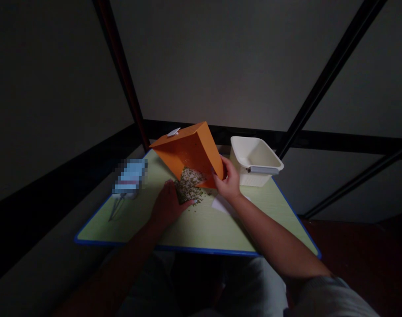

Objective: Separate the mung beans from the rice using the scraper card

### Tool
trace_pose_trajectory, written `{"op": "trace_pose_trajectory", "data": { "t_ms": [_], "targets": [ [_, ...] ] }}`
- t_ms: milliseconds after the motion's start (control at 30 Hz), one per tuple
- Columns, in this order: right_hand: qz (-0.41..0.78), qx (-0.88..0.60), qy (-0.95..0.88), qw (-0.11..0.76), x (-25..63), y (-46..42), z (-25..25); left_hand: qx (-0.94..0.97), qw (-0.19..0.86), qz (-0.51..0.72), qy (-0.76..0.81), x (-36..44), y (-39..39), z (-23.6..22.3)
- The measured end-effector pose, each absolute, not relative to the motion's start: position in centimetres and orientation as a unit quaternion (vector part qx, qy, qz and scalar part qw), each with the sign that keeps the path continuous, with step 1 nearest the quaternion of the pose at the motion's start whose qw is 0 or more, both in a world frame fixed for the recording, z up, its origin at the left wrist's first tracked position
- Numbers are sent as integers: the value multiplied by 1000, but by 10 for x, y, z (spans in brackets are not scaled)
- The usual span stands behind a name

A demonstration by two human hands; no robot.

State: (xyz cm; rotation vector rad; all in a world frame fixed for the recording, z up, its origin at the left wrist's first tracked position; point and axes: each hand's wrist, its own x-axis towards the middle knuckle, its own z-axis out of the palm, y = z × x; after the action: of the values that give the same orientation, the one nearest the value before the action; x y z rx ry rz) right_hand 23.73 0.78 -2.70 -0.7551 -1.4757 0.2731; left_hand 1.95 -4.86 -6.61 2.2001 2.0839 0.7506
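At twelve o'clock on the green worktop (121, 224), an orange carton (187, 152) stood tipped mouth-down, with dark seed-like granules (187, 187) heaped at its lip. Right hand (227, 179) grasped the carton's lower corner, a sound hold for a controlled tilt; left hand (167, 204) lay released, palm down, fingers against the heap's near side, well placed to contain the spread. A white plastic basket (255, 160) sat at two o'clock, apart from both hands.
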Motion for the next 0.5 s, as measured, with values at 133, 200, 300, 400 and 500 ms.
{"op": "trace_pose_trajectory", "data": {
  "t_ms": [133,200,300,400,500],
  "targets": [
    [132,-337,-648,670,238,9,-26,706,9,242,666,19,-48,-67],
    [137,-336,-649,668,238,10,-26,707,8,244,664,19,-48,-68],
    [133,-336,-647,672,239,12,-27,706,8,244,665,20,-48,-68],
    [119,-337,-647,673,240,14,-29,706,9,244,665,19,-48,-68],
    [117,-336,-650,672,242,15,-30,707,9,245,663,18,-48,-67]
  ]
}}
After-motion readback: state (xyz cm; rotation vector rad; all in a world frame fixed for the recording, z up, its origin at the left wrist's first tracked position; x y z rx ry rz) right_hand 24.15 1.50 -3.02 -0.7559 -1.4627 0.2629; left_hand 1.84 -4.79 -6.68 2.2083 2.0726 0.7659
